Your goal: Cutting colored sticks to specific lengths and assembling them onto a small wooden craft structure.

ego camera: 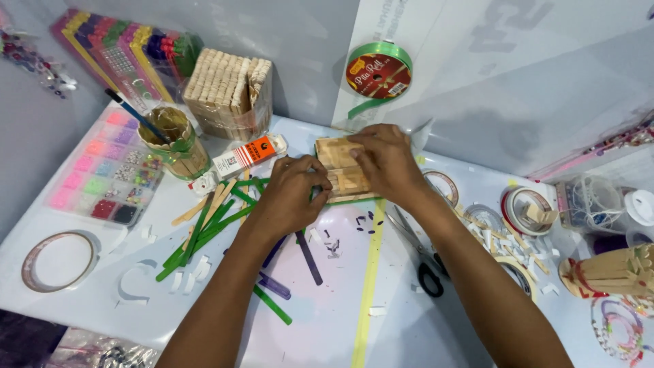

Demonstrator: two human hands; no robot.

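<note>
**Desk:** While you have the head view up, where are the 2 hands?

**Operator:** I see both on a flat panel of plain wooden craft sticks (338, 162), lying on the white table (327, 320) a little far of centre. My right hand (387, 162) lies palm down across the panel's right half, fingers spread flat and pressing, not curled round anything. My left hand (289, 196) is at the panel's near left corner, fingers bent; I cannot tell whether they pinch the edge or only touch it.

**Desk:** What lies around them?

**Operator:** Just left of the left hand I see a loose scatter of green sticks (204, 228), with 2 or 3 purple sticks (308, 255) nearer me. Scissors (421, 262) lie right of centre, partly under my right forearm. Far left stands a stick-built cup (176, 144) holding a blue pen, beside a wrapped bundle of plain sticks (228, 92). A glue tube (246, 155) lies between cup and panel. A bead tray (102, 170) sits at left, and a green ribbon roll (379, 71) hangs on the far wall.
</note>
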